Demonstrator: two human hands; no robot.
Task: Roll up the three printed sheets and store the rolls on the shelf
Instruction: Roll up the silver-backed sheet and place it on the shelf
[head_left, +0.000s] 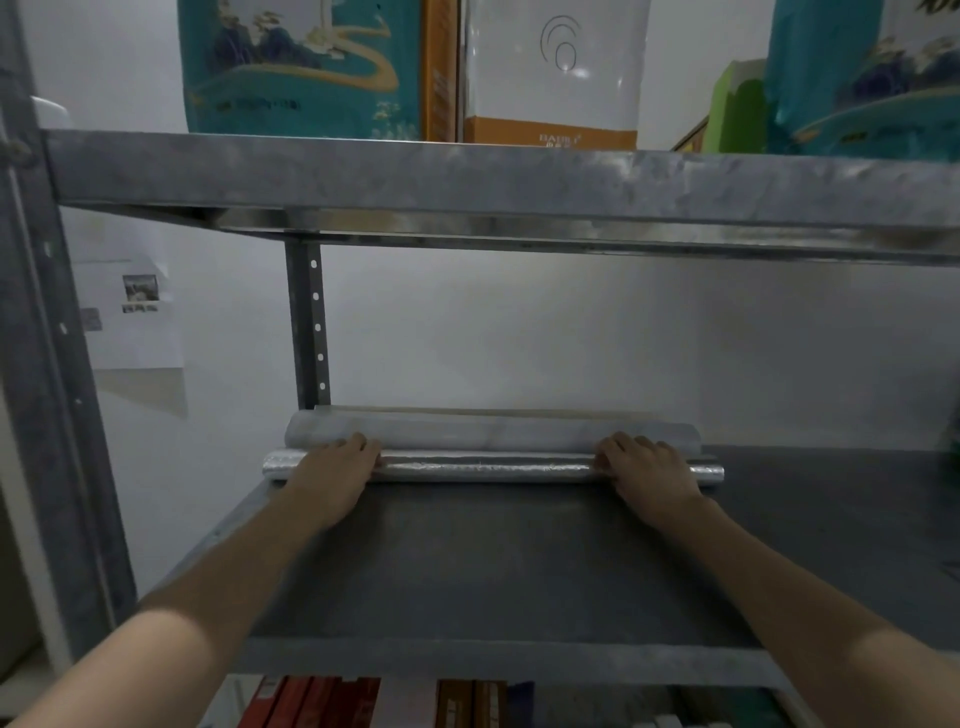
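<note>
The left hand (337, 467) lies palm down over the left part of the front roll (483, 466), its fingers curled over the top and its thumb against the near side, so it holds the roll. The right hand (649, 467) holds the right part of the same roll in the same way, with the knuckles up and the thumb tucked at the front. Both bare forearms reach in from the lower corners of the view.

The front roll is glossy and silvery. It lies crosswise on the shelf board (493, 566), and its two ends stick out past the hands. Touching it just behind is a thicker, matt grey rear roll (488, 434), parallel to it, and the fingertips of both hands reach this one. A pale strip (467, 411) shows behind the grey roll, against the white wall; whether it is a third roll cannot be told.

The board is dark grey with a metal front edge. A perforated upright (307, 322) rises at the back left to the upper shelf (467, 176), which carries teal printed packs (291, 67), an orange and white box (550, 78) and a green box (737, 109). A printed paper (130, 312) hangs on the wall to the left. Book spines (311, 701) show below the board.
</note>
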